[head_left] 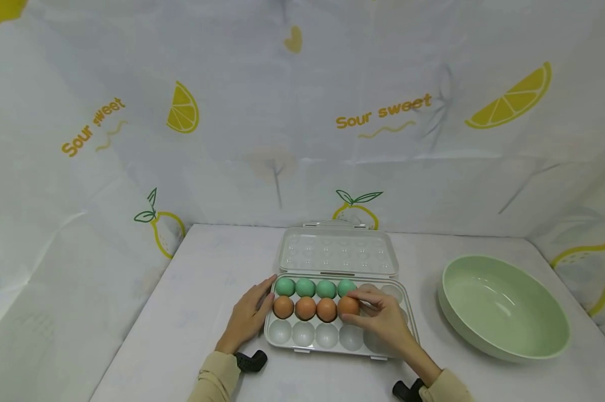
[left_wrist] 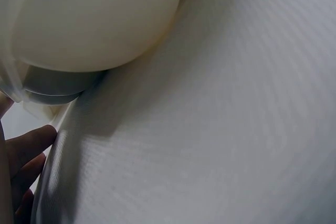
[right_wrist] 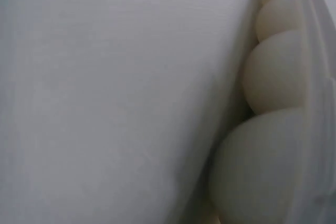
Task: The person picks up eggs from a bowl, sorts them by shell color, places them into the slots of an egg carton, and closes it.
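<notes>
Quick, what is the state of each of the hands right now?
Left hand: open, fingers resting against the left end of the egg tray.
Right hand: fingertips pinch the rightmost brown egg in the tray's middle row.

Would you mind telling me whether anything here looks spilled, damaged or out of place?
Nothing stands out. The egg tray lies square on the table with its lid open; four green eggs and four brown eggs sit neatly in cups. The right hand pinches the end brown egg; the bowl is upright.

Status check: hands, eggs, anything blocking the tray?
Left hand flat against egg tray left edge. Right hand pinching fourth brown egg in middle row. Nothing blocking; green bowl stands apart.
</notes>
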{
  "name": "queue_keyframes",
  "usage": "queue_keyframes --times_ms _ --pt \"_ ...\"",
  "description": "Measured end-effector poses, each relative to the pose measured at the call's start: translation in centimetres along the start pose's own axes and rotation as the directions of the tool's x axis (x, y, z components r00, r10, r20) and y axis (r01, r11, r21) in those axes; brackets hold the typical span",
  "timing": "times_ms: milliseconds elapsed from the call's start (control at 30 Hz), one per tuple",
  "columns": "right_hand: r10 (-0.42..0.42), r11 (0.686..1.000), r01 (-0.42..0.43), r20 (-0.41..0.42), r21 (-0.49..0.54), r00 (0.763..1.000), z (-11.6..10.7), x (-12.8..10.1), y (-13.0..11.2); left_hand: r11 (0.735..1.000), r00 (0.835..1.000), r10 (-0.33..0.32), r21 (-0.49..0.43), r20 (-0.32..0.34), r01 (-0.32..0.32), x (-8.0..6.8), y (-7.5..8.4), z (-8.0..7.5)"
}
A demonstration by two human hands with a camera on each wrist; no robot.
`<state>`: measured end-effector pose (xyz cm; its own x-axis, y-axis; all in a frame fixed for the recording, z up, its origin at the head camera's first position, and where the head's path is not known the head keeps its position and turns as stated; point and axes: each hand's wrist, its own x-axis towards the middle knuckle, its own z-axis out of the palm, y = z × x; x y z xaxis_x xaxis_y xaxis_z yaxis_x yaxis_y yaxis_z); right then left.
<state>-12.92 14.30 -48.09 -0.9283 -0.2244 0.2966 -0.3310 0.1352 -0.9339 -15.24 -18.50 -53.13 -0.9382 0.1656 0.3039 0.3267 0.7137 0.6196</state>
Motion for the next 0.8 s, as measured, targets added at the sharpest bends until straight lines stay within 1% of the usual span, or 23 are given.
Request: queue_keyframes --times_ms 200,333,533,600,700,733,800 --pt "0.016 0.995 -0.018 -0.02 -0.101 1.0 0.4 -0.3 0.1 1.0 1.0 0.015 0.004 0.002 -0.015 0.2 0.0 -0.1" --pt "0.041 0.991 -0.043 -0.019 -0.127 0.999 0.5 -0.4 -0.1 1.0 1.0 0.013 -0.01 0.005 -0.012 0.2 0.1 -0.2" --pt "0.09 0.986 -0.092 -0.02 -0.137 0.996 0.5 -0.4 0.2 1.0 1.0 0.009 -0.013 0.006 -0.009 0.1 0.0 -0.2" --pt "0.073 0.985 -0.075 -0.017 -0.153 0.997 0.6 -0.4 0.2 1.0 1.0 0.01 -0.013 0.003 -0.01 0.1 -0.1 -0.2" --pt "0.037 0.976 -0.041 -0.019 -0.214 0.999 0.3 -0.3 0.1 1.0 1.0 0.012 -0.012 0.001 -0.012 0.0 -0.1 -0.2" --pt "0.016 0.971 -0.022 -0.028 -0.239 0.999 -0.1 -0.2 0.0 1.0 1.0 0.012 -0.013 0.001 -0.012 0.0 0.0 -0.2" --pt "0.001 0.968 -0.017 -0.066 -0.249 0.998 -1.1 0.1 -0.4 1.0 1.0 0.013 -0.012 0.003 -0.013 0.1 0.0 -0.2"
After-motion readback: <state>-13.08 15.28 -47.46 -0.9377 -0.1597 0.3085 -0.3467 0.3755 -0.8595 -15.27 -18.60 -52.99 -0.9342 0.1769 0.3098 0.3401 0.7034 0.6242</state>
